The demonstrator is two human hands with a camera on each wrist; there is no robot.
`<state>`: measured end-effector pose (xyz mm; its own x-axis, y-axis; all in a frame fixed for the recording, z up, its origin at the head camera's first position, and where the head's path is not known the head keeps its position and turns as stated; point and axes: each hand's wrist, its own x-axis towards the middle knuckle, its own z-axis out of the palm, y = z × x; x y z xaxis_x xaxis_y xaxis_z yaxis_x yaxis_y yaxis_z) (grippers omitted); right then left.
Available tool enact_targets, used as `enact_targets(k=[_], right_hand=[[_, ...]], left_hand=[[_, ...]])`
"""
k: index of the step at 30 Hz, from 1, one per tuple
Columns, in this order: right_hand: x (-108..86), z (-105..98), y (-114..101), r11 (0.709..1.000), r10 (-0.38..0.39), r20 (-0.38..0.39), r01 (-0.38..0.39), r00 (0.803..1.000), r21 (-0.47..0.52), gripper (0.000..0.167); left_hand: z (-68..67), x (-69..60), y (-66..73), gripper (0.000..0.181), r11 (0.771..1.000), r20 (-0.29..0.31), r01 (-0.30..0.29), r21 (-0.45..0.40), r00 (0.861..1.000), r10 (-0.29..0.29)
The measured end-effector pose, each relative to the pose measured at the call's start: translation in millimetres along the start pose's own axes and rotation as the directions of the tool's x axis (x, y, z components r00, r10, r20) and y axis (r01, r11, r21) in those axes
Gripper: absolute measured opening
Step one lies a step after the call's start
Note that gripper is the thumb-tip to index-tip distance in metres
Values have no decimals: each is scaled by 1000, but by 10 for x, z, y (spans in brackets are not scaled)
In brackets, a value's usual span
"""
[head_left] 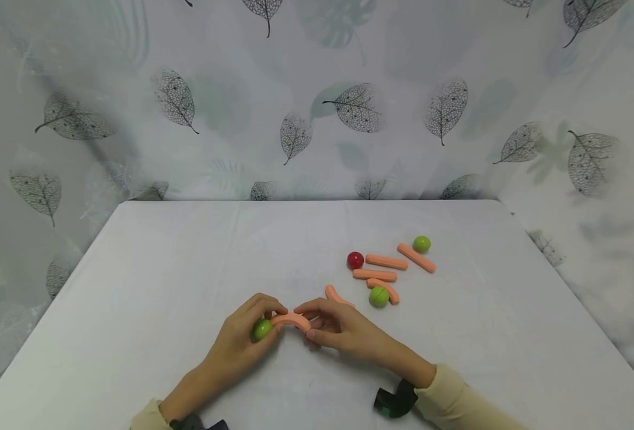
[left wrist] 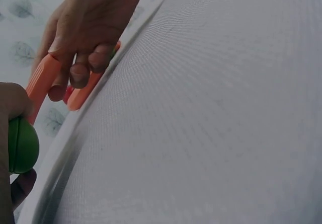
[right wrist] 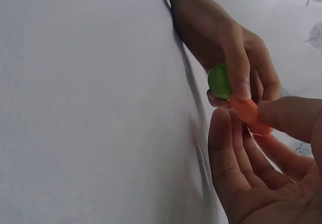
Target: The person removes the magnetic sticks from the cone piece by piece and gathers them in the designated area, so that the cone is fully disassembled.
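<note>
My left hand point(head_left: 237, 339) holds a green ball point(head_left: 262, 329) against its palm side while its thumb and fingertips pinch one end of a curved orange stick point(head_left: 293, 320). My right hand point(head_left: 358, 335) pinches the stick's other end between thumb and forefinger. In the left wrist view the green ball point(left wrist: 23, 146) shows a groove, and the orange stick point(left wrist: 43, 85) looks ridged along its length. From the right wrist, the ball point(right wrist: 220, 81) and the stick point(right wrist: 250, 116) appear close together; the left hand hides whether they are joined.
Behind my right hand lies another curved orange stick point(head_left: 339, 296), partly covered. Further right are a second green ball point(head_left: 379, 297) on a curved stick point(head_left: 394, 292), straight orange sticks point(head_left: 386, 261), a red ball point(head_left: 355, 260) and a third green ball point(head_left: 421, 243). A white cloth point(head_left: 150, 286) covers the table.
</note>
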<state>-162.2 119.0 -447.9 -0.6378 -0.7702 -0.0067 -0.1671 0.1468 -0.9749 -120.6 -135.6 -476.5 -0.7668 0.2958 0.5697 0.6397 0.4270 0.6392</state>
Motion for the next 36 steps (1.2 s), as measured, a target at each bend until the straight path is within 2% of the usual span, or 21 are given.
enact_targets(k=[5,9,16,23,30,36], right_hand=[[4,24,21,998,-3,0,3,1000,66,41],[-2,68,39,997,15,-13,-14,1000,81,40],[13,83,45,1000,28,-71,-27,997,15,37],[-8,55,42,998,66,-71,-67,995,-7,34],[1,2,51,999,23,-87,-26,996,-37,26],[0,5,67,998,29,-82,-33,996,-57,24]], left_hand=[[-2,-3,-8,27,1000,19,19,10,1000,-19],[4,-29,-12,27,999,55,36,9,998,-37],[-8,-10,-12,29,999,101,44,-8,994,-43],[-1,-35,-9,33,999,126,35,-27,992,-31],[-7,-7,-15,26,1000,134,-7,23,991,3],[-1,-26,-22,25,999,144,17,47,989,-23]])
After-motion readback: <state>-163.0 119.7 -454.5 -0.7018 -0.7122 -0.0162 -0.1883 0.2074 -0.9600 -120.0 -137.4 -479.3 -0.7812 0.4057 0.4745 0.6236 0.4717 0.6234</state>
